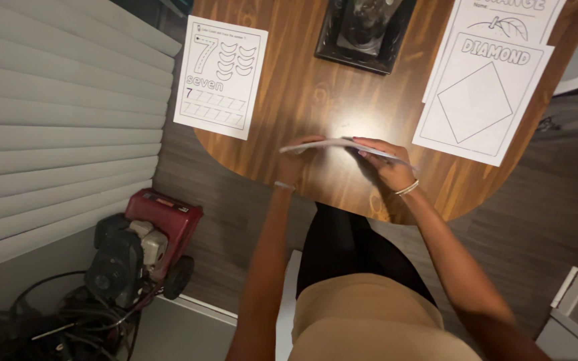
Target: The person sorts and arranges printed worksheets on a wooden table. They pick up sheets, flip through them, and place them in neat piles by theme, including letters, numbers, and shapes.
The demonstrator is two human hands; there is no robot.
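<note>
A thin white sheet of paper is held almost edge-on, just above the near edge of the wooden table. My left hand grips its left end from below. My right hand holds its right end, fingers on top. Both wrists wear bracelets. The sheet's printed face is hidden from view.
On the table lie a number worksheet at the left, a diamond-shape worksheet at the right with another sheet above it, and a dark square object at the far middle. A red engine machine sits on the floor at left.
</note>
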